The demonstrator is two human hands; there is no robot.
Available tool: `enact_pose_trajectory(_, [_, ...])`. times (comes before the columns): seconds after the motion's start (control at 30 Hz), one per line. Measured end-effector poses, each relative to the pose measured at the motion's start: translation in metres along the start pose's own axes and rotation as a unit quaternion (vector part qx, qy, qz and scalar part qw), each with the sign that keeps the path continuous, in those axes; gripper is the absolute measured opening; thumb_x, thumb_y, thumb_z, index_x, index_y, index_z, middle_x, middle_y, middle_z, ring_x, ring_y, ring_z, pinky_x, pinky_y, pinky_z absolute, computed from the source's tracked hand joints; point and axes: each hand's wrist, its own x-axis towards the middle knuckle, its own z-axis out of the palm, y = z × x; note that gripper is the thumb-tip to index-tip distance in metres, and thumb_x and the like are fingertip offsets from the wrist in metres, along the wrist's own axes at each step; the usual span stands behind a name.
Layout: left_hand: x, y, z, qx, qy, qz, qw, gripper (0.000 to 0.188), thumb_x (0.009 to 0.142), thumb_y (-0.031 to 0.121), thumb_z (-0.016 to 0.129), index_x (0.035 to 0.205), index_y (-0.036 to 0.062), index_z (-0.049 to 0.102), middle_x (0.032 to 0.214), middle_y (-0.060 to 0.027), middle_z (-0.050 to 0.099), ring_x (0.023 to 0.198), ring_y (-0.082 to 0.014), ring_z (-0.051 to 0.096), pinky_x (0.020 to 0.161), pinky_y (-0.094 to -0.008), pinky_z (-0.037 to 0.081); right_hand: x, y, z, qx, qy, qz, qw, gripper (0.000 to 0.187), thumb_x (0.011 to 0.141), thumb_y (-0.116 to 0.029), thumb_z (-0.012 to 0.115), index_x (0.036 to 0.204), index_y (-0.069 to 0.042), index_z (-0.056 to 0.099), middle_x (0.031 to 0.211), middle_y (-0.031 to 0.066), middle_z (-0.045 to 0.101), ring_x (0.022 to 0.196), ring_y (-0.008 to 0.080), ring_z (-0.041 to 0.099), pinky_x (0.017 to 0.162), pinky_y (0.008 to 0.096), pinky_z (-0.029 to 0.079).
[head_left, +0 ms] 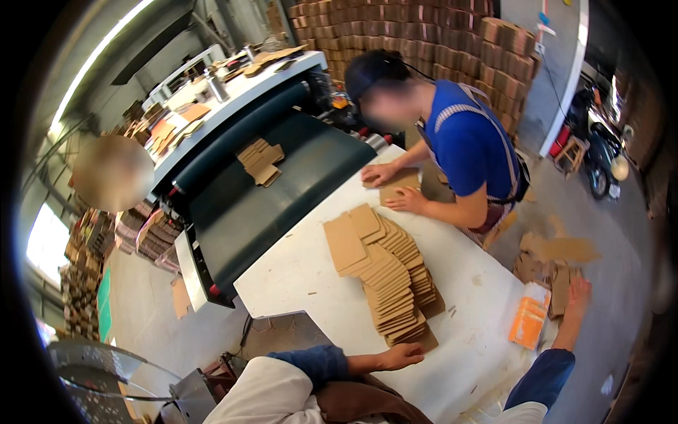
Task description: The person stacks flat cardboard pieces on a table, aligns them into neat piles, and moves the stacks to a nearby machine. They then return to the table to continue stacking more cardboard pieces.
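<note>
On the white table [282,283], flat brown cardboard pieces [388,283] lie fanned out in two overlapping rows. My left hand [402,357] is at the near end of these rows, its fingers curled beside the lowest piece; whether anything is in them is hidden. My right arm stretches out past the table's right edge. There my right hand [579,295] is closed at the edge of a stack of cardboard pieces [561,288], below table height. An orange and white package [530,316] is at the table's right edge, left of that hand.
Across the table a co-worker in a blue shirt [462,134] presses both hands on a cardboard stack [399,185]. A dark conveyor belt [268,205] at the left carries more cardboard pieces [260,161]. Bundled cardboard [409,35] is piled high behind. A perforated metal guard [92,374] stands lower left.
</note>
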Motion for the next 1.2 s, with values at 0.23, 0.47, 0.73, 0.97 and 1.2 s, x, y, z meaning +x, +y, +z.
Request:
enact_pose_trajectory(0.23, [-0.081,-0.067,-0.056,-0.211,0.117,-0.163,0.957,0.043,0.095,0.036,0.057,0.126,0.0067,0.054,0.108,-0.0063,0.065,0.1,-0.016,0.063,0.083,-0.033,0.049,-0.152,0.092,0.083,-0.139,-0.236,0.027,0.961,0.032,0.099,-0.032,0.055,0.118,-0.007,0.056,0.097,0.0036,0.063,0.074,0.0086,0.056,0.067,0.0222,0.049])
enact_pose_trajectory(0.47, [-0.141,-0.133,-0.232,-0.432,0.343,-0.118,0.826,0.027,0.095,0.03,0.056,0.113,0.009,0.059,0.099,-0.0061,0.065,0.095,-0.0201,0.063,0.085,-0.036,0.047,-0.425,0.14,0.12,-0.218,-0.438,0.17,0.856,0.029,0.099,-0.022,0.055,0.115,0.002,0.053,0.092,0.0144,0.067,0.072,0.0169,0.065,0.068,0.0286,0.054])
enact_pose_trajectory(0.73, [-0.11,-0.215,-0.598,-0.487,0.592,-0.053,0.641,0.025,0.094,0.032,0.059,0.101,0.0072,0.057,0.089,-0.0055,0.056,0.077,-0.0183,0.057,0.065,-0.0331,0.051,-0.533,0.181,0.118,-0.392,-0.381,0.187,0.816,0.029,0.099,-0.014,0.052,0.122,0.004,0.054,0.098,0.0155,0.067,0.084,0.0185,0.065,0.075,0.0307,0.055])
enact_pose_trajectory(0.97, [-0.073,-0.226,-0.769,-0.565,0.619,-0.07,0.541,0.033,0.094,0.036,0.061,0.111,0.0073,0.057,0.09,-0.0064,0.057,0.071,-0.0191,0.055,0.067,-0.0306,0.049,-0.629,0.179,0.176,-0.436,-0.308,0.277,0.799,0.035,0.098,-0.024,0.056,0.124,-0.001,0.054,0.101,0.0147,0.067,0.085,0.021,0.066,0.078,0.0343,0.053])
enact_pose_trajectory(1.2, [-0.046,-0.239,-0.753,-0.511,0.459,0.15,0.711,0.04,0.102,0.034,0.044,0.127,0.003,0.05,0.122,-0.0126,0.06,0.109,-0.0201,0.062,0.087,-0.0314,0.054,-0.649,0.187,0.235,-0.461,-0.228,0.275,0.812,0.025,0.097,-0.013,0.055,0.117,0.003,0.056,0.096,0.0139,0.071,0.083,0.0165,0.069,0.076,0.0293,0.054])
